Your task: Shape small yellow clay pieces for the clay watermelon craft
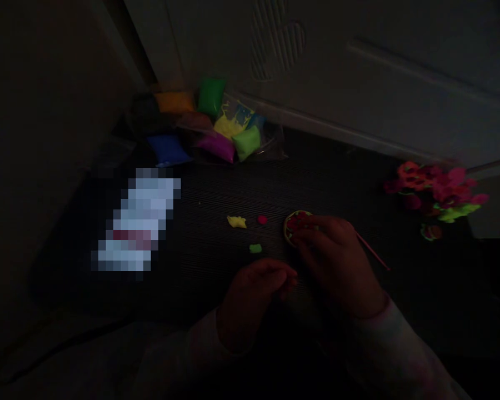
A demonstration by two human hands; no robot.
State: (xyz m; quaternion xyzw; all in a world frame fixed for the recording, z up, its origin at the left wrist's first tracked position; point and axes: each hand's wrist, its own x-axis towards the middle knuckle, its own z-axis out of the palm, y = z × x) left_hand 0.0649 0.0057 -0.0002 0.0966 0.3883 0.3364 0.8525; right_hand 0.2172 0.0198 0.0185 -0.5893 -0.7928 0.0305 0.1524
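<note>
In the dim head view, a small round clay piece (pixel 291 223) with a yellow rim and a red top lies on the dark table. My right hand (pixel 337 255) is over its right side, fingers bent and touching it; whatever is between the fingertips is hidden. Left of and nearer than the disc, my left hand (pixel 254 294) hovers with thumb and fingers pinched together; I cannot make out what they hold. Beside the disc lie a yellow clay scrap (pixel 236 222), a small red clay ball (pixel 262 220) and a green clay bit (pixel 255 248).
Bags of coloured clay (pixel 211 97) are heaped at the back left, against a pale panel. A lit, blurred screen (pixel 137 222) lies at the left. Pink and red clay pieces (pixel 450 186) stand at the right. A thin pink stick (pixel 373 250) lies behind my right hand.
</note>
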